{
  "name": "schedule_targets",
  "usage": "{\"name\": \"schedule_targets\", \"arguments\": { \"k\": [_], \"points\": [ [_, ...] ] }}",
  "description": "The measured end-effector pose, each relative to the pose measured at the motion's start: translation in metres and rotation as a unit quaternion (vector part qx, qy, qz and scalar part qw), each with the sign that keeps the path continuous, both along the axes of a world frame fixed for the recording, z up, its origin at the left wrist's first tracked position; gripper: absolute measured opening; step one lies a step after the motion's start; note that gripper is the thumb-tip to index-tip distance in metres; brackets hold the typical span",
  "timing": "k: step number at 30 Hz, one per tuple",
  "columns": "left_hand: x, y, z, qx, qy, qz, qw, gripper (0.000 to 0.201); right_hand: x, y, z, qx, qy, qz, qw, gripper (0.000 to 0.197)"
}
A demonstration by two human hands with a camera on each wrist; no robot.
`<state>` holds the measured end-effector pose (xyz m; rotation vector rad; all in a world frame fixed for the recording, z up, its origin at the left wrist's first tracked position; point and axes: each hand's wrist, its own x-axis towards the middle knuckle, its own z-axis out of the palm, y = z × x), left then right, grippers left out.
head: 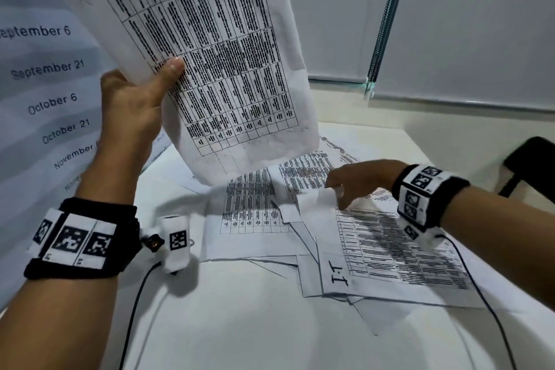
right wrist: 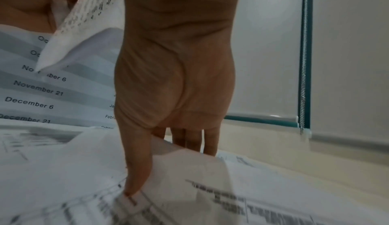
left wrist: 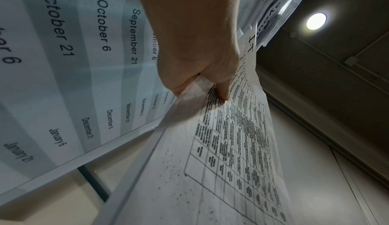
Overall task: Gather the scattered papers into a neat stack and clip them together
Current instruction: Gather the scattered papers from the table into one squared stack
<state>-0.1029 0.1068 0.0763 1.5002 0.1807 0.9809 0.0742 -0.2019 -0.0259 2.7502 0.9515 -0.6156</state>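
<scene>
My left hand [head: 144,93] is raised at the upper left and grips a bundle of papers [head: 225,54], with the thumb pressed on the front sheet, a printed table. Behind it in the same grip hangs a sheet listing dates [head: 45,69]. The left wrist view shows my left hand [left wrist: 200,72] gripping the table sheet [left wrist: 231,145] and the date sheet [left wrist: 73,62]. Several more printed sheets [head: 249,213] lie overlapping on the white table [head: 255,324]. My right hand [head: 345,186] pinches the lifted far corner of the nearest sheet [head: 390,255]. In the right wrist view my right hand's [right wrist: 174,95] thumb lies on that sheet [right wrist: 189,187], its fingers behind.
A wall with a window blind and its bead chain [head: 384,24] stands right behind the table. A black chair [head: 528,162] sits past the table's right edge. Thin black cables [head: 141,294] trail from both wrists across the near table surface.
</scene>
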Motion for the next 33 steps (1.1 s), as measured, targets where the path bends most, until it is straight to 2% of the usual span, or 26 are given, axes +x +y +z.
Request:
{"name": "schedule_targets", "arguments": {
  "k": [5,7,9,11,13,16,18,20,22,23,24,26,28,30,32,33],
  "points": [
    [0.006,-0.010,-0.002,0.010,-0.010,-0.004,1.000,0.027,-0.007,-0.009,-0.015,0.048,-0.043,0.030,0.998,0.020],
    [0.009,-0.014,-0.004,0.015,-0.008,-0.014,1.000,0.022,-0.013,-0.013,-0.008,0.087,-0.066,0.041,0.993,0.017],
    [0.014,-0.014,-0.008,0.020,-0.008,-0.004,1.000,0.016,-0.016,-0.019,0.018,0.152,-0.097,0.041,0.983,0.015],
    [0.019,-0.011,-0.010,0.015,0.003,0.040,0.999,0.021,-0.021,-0.029,0.058,0.229,-0.124,0.015,0.966,0.011],
    [0.025,-0.006,-0.013,0.018,0.011,0.085,0.996,0.027,-0.026,-0.041,0.102,0.292,-0.145,0.010,0.945,0.017],
    [0.032,-0.010,-0.012,0.052,0.025,0.109,0.992,0.029,-0.037,-0.056,0.153,0.391,-0.127,-0.002,0.912,0.020],
    [0.039,-0.019,-0.013,0.075,0.035,0.100,0.991,0.021,-0.041,-0.060,0.173,0.510,-0.079,-0.001,0.856,0.021],
    [0.043,-0.032,-0.012,0.086,0.032,0.074,0.993,0.020,-0.043,-0.057,0.184,0.614,-0.054,-0.010,0.787,0.032],
    [0.047,-0.048,-0.010,0.096,0.029,0.019,0.995,0.022,-0.041,-0.050,0.182,0.696,-0.037,-0.029,0.717,0.042],
    [0.050,-0.054,-0.012,0.091,0.039,-0.022,0.995,0.019,-0.040,-0.044,0.178,0.726,-0.031,-0.041,0.685,0.043],
    [0.051,-0.061,-0.012,0.088,0.050,-0.057,0.993,0.007,-0.040,-0.038,0.174,0.753,-0.025,-0.052,0.655,0.045],
    [0.051,-0.071,-0.016,0.079,0.080,-0.113,0.987,0.024,-0.040,-0.024,0.161,0.798,-0.015,-0.087,0.596,0.051],
    [0.049,-0.078,-0.019,0.049,0.093,-0.149,0.983,0.028,-0.040,-0.014,0.145,0.834,0.000,-0.119,0.539,0.053],
    [0.044,-0.083,-0.020,0.006,0.094,-0.180,0.979,0.033,-0.042,-0.005,0.129,0.851,-0.001,-0.154,0.502,0.046],
    [0.041,-0.083,-0.024,-0.039,0.073,-0.240,0.967,0.041,-0.044,0.001,0.115,0.858,-0.013,-0.170,0.484,0.039],
    [0.039,-0.083,-0.025,-0.029,0.066,-0.257,0.964,0.040,-0.044,0.002,0.108,0.862,-0.017,-0.173,0.476,0.038]
  ]
}}
